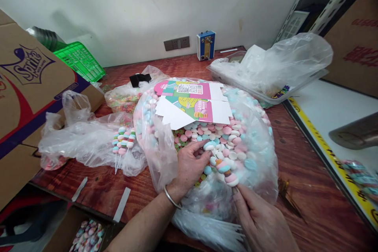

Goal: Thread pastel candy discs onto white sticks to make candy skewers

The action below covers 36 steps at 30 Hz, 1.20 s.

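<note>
My right hand (260, 216) pinches the lower end of a candy skewer (226, 172), which is threaded with pastel discs and orange rings. Between the thumb and forefinger of my left hand (189, 165) is a blue-and-white candy disc (210, 145), just beyond the skewer's tip. Both hands are over a big clear plastic bag (265, 161) full of pink, white and blue discs, with some green rings among them. A flat printed carton (193, 102) lies on top of the candy. Below the hands, a bundle of white sticks (211, 232) rests at the table's front edge.
Several candy skewers (123, 140) lie on a plastic bag at left. Beyond are a Sprite box (32, 86) and a green basket (82, 61). A clear tub (295, 94) stands at back right. An open box (65, 230) below the table edge contains candies.
</note>
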Tool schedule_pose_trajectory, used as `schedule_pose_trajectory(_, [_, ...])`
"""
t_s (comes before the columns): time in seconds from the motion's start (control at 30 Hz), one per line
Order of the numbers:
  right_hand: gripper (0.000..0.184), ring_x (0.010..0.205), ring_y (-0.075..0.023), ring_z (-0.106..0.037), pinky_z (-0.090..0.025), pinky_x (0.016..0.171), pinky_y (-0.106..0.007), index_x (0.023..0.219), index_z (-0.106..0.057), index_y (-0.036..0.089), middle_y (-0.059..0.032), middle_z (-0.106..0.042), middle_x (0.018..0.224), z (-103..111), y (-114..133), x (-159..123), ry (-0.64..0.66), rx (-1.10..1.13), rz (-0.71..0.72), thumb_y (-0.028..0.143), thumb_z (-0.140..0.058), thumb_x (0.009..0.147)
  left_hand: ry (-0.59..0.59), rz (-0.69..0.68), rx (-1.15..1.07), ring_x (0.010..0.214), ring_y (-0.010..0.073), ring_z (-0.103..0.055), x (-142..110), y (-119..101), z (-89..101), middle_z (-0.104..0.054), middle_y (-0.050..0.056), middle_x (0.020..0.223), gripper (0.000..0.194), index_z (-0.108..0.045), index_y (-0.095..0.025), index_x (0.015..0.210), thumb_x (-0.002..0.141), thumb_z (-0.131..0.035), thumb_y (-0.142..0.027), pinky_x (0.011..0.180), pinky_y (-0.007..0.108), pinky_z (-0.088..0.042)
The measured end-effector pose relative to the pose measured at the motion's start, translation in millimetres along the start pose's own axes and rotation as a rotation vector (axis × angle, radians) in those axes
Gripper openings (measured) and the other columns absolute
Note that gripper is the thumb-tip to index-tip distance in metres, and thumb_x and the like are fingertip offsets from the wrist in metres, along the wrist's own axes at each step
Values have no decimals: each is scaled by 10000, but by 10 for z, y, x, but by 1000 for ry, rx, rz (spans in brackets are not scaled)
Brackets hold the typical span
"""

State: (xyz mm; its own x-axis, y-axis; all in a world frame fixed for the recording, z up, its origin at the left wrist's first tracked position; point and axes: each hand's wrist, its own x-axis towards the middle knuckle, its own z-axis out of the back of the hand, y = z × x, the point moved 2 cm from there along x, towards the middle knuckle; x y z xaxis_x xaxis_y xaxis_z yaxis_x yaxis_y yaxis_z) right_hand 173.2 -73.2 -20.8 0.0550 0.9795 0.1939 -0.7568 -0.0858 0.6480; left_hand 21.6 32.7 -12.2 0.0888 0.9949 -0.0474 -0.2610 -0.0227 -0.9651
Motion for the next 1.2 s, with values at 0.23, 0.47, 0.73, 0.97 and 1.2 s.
schedule_pose_trajectory(0.23, [385,457,-151,-617,-391,421,-216,702,-608,234,-1,-655,548,-61,84,40,38,92,-51,383,-356,952,-3,-163,103,770,141,-625,-28,2,-21,-717,45,950,328,-712,-198,1113,801,-611,-177,681,223,-496])
schedule_pose_trajectory(0.47, [397,470,-139,-558,-376,448,-219,886,-690,190,-16,-672,621,-168,126,43,83,170,-129,410,-368,959,-48,-245,135,784,148,-625,-76,-57,-19,-717,48,946,340,-716,-214,1102,797,-593,-128,703,234,-492])
schedule_pose_trajectory(0.73, [429,498,-153,-562,-396,489,-224,991,-713,212,2,-666,619,-230,164,45,-17,198,-215,474,-376,956,32,-86,-247,871,164,-620,-79,40,-44,-688,66,1015,383,-654,-210,1195,813,-624,-234,789,272,-495])
schedule_pose_trajectory(0.97, [410,568,-156,-646,-462,519,-201,1084,-690,224,-5,-702,678,-266,170,49,39,211,-121,457,-378,957,110,233,-996,702,143,-620,-68,-132,-127,-626,36,798,381,-625,-153,999,836,-594,-496,710,292,-515])
schedule_pose_trajectory(1.2, [389,556,-176,-668,-471,478,-222,995,-687,204,-50,-733,737,-331,337,31,-65,78,13,382,-342,974,50,164,-1064,506,64,-483,-258,-222,-248,-482,-57,594,338,-481,-184,780,818,-635,-483,610,225,-480])
